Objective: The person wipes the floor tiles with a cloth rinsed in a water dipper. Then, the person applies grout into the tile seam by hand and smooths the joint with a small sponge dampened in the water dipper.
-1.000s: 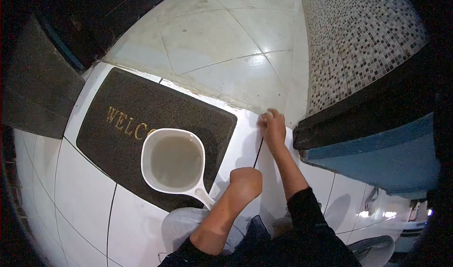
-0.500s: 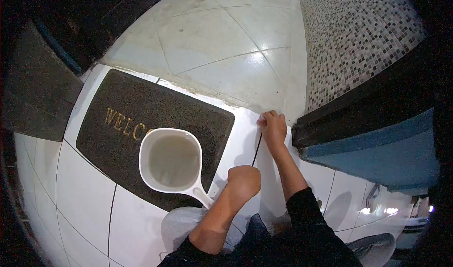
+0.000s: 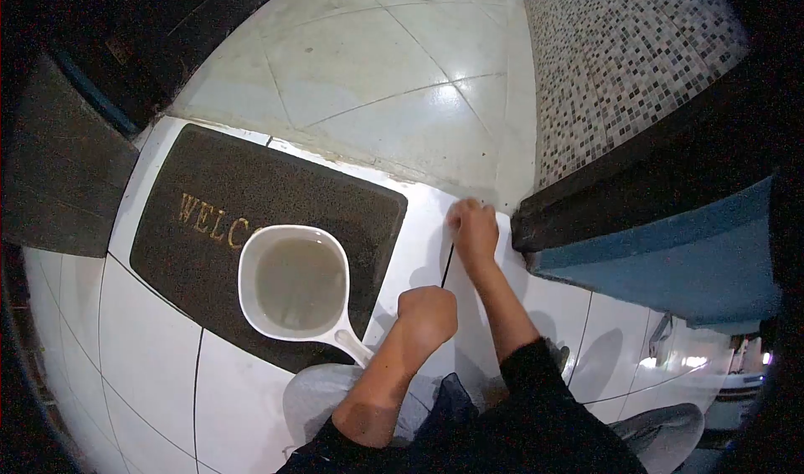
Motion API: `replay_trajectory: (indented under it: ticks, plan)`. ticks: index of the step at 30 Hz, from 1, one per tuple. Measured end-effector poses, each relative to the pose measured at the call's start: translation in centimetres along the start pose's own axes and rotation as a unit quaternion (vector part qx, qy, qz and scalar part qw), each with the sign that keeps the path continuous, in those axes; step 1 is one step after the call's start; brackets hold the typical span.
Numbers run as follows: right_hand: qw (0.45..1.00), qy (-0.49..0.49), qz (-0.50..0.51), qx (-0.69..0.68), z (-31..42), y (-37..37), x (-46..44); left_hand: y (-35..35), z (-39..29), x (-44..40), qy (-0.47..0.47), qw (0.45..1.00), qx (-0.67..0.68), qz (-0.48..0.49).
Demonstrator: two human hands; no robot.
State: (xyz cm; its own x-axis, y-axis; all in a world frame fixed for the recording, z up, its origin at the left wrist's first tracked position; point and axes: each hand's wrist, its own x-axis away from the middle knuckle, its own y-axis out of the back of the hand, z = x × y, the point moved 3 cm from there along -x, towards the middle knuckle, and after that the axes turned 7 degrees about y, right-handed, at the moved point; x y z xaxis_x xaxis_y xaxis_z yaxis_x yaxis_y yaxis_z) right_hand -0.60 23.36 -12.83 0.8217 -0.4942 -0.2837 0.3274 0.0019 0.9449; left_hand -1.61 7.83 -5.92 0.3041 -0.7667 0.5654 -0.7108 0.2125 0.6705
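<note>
My left hand (image 3: pixel 427 319) is closed in a fist over the white tiles; what it holds, if anything, is hidden. Farther forward, my right hand (image 3: pixel 475 231) reaches down to the white tiled floor (image 3: pixel 423 244), its fingers bent and drawn together, with the tips slightly blurred. Between the two hands a thin dark line (image 3: pixel 447 266) shows against the tile. To the left, a white dipper (image 3: pixel 343 285) of cloudy liquid (image 3: pixel 295 285) is over the doormat, its handle passing close to my left forearm.
The dark doormat (image 3: pixel 335 193) has gold lettering, partly covered by the dipper. A mosaic-tiled wall (image 3: pixel 615 72) and a blue panel (image 3: pixel 662 256) with a dark frame border the right side. Beyond the mat, paler floor tiles (image 3: pixel 377 64) stretch away. A dark grey panel (image 3: pixel 67 164) stands at left.
The whole view has shifted slightly. My right hand's fingertips have moved a little and are more blurred. My left hand stays closed, and the dipper keeps its place on the mat side.
</note>
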Motion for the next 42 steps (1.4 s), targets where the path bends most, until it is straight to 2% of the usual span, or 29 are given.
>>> replay_trajectory:
  ticks: [2, 3, 8, 10, 11, 13, 16, 17, 18, 20, 25, 30, 36, 39, 42]
  plan:
    - [0.998, 0.013, 0.056, 0.013, 1.3, 0.2, 2.5, -0.5, -0.2, -0.3, -0.010, 1.000, -0.007, 0.001]
    - [0.999, 0.031, 0.017, -0.019, 1.6, 0.5, 3.4, -0.4, -0.2, -0.4, -0.008, 1.000, -0.004, 0.002]
    - [0.999, 0.029, -0.043, -0.017, -0.7, -0.1, -0.9, -0.3, 0.0, 0.0, -0.005, 1.000, -0.010, 0.024]
    - [0.996, 0.021, 0.070, -0.048, -2.8, -0.7, -3.6, -0.2, 0.2, 0.0, -0.009, 1.000, -0.007, 0.013]
    - [0.996, 0.026, 0.069, -0.047, -4.2, -1.2, -3.9, -0.1, 0.3, -0.1, -0.011, 1.000, -0.002, 0.006]
    - [0.983, 0.042, -0.065, -0.165, -5.8, -0.7, -4.5, 0.0, 0.1, -0.1, -0.009, 1.000, -0.001, 0.004]
    - [0.988, 0.003, -0.015, -0.155, -5.4, 1.5, -2.7, -0.1, -0.4, -0.1, -0.006, 1.000, -0.001, 0.005]
    - [0.985, 0.055, 0.040, -0.156, -6.5, 0.4, -2.3, -0.1, -0.5, -0.1, -0.006, 1.000, -0.004, 0.003]
    - [0.985, 0.055, 0.039, -0.157, -6.2, 0.6, -1.7, -0.2, -0.4, -0.2, -0.006, 1.000, -0.006, 0.002]
    - [0.982, 0.159, 0.040, -0.096, -4.3, 1.4, -0.3, -0.5, -0.2, -0.4, -0.008, 1.000, -0.012, -0.004]
    - [0.985, 0.164, -0.010, -0.056, -4.4, 1.0, -1.2, -0.8, -0.3, -0.4, -0.025, 0.999, -0.007, -0.019]
    - [0.977, 0.202, 0.066, -0.019, -3.6, 1.4, -0.6, -0.7, -0.5, -0.5, -0.021, 1.000, -0.014, -0.013]
    - [0.989, 0.137, 0.045, -0.032, -4.1, 0.6, -1.5, -1.0, -0.5, -0.5, -0.010, 1.000, -0.020, 0.009]
    - [0.984, 0.170, 0.042, -0.026, -3.6, 0.9, -0.3, -0.9, -0.5, -0.6, -0.026, 0.999, -0.027, -0.001]
    - [0.987, 0.154, 0.023, -0.031, -4.3, 0.5, -1.2, -1.1, -0.6, -0.6, -0.018, 0.999, -0.027, -0.001]
